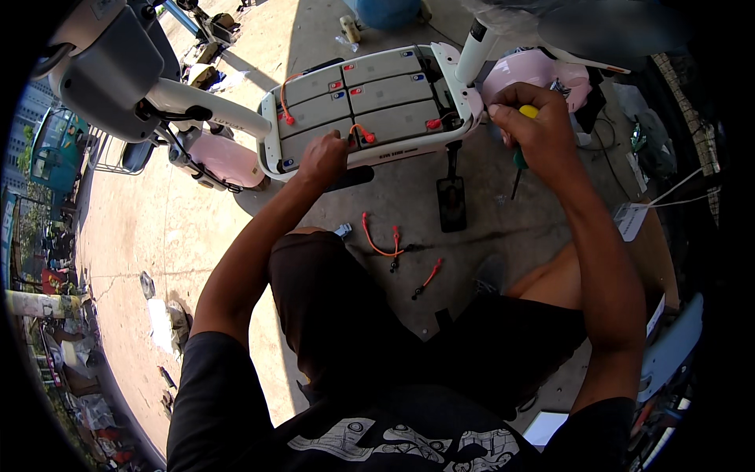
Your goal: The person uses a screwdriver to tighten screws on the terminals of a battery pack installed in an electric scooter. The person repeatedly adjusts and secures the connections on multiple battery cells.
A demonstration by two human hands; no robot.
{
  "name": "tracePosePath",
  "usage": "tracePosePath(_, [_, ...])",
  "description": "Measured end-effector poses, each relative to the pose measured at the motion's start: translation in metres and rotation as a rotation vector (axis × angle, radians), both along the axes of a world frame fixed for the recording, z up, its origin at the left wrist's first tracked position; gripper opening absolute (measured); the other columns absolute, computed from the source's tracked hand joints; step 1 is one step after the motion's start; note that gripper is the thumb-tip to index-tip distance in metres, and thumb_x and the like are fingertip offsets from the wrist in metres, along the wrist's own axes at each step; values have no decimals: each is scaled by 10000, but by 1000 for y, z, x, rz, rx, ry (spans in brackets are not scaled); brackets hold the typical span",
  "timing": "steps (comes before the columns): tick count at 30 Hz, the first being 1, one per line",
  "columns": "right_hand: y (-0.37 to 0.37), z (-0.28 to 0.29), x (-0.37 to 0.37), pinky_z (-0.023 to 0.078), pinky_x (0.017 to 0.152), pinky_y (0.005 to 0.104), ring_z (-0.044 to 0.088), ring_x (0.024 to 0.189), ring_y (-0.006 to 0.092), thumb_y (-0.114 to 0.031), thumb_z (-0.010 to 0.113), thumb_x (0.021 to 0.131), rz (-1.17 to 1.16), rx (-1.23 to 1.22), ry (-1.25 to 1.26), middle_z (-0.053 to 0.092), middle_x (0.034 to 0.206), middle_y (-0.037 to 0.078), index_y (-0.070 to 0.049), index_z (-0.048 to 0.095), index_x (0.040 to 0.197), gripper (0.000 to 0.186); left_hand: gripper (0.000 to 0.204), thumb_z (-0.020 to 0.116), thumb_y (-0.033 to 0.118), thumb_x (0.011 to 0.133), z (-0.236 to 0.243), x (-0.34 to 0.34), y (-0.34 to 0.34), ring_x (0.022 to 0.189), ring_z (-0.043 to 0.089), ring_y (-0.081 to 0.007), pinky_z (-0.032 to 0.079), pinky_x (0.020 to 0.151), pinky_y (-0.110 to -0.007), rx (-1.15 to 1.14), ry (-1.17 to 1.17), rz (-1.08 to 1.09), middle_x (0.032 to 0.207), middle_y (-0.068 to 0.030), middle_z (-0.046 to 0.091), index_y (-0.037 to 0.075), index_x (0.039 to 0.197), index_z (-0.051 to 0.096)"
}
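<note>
Left hand point(322, 161) at near edge of the white scooter tray point(270, 145), fingertips at the near-row batteries, close to a red-capped orange lead point(368, 137). My left fingers are curled; can't tell if they pinch anything, tips hidden by the hand.

Right hand point(539, 130) raised off to the right, clear of the tray, fingers wrapped around a screwdriver point(520, 160): yellow and green handle, thin dark shaft tilted, pointing down.

Grey batteries point(397, 96) sit in the tray, two columns of three, red and blue terminals on top. Second orange lead point(282, 98) lies over the left column, running from far row toward near, red cap at its near end.

White tube point(208, 108) joins tray at left; pink fenders point(224, 157) at both ends of scooter. Black pedal point(451, 200) sticks out toward me from the tray's near side, right of middle.

On the concrete ground point(204, 236) between tray and my knees: loose orange-red cables point(380, 249), plus a shorter cable point(429, 278) to their right, nearer me.
</note>
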State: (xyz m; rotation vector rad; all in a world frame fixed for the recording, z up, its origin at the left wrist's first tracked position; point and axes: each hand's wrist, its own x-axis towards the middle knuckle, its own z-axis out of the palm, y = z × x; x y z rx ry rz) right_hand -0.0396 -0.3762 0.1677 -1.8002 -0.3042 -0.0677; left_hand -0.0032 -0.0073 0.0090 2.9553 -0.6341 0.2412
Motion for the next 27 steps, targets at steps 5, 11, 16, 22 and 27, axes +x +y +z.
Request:
tracePosePath(5, [6,-2,3,461,540,240,566,577,73,-122,696,857,10,-20,19,649,713,39,45,710,898,173,114,612,55,841,3,-7,-1,831,658,-420,534,753,-490,-5,-16,-6,901,-209,647,-12,888,693])
tracePosePath(11, [12,0,6,459,540,244,563,576,72,-124,697,860,42,26,65,639,706,34,41,709,895,169,109,646,34,844,-1,-1,1,831,689,-395,564,762,-469,52,4,-15,949,-218,662,-7,899,731])
tracePosePath(16, [13,-3,8,460,549,241,564,580,70,-135,698,861,86,32,72,631,699,25,33,708,886,171,159,644,-9,803,16,-3,-17,860,671,-413,553,775,-479,224,108,-30,974,-238,644,-48,948,695])
tracePosePath(22, [21,-4,13,465,550,236,567,573,63,-186,707,862,93,-35,31,624,678,16,25,708,868,211,165,579,48,971,2,-8,-1,820,651,-423,538,747,-478,39,43,-32,924,-213,630,-30,1064,691])
tracePosePath(27, [19,-12,16,454,531,246,562,552,60,-184,713,863,97,-10,24,619,656,15,23,710,879,208,227,528,58,1001,0,-15,-4,873,646,-415,531,771,-471,-38,11,-38,976,-201,624,-27,1154,672])
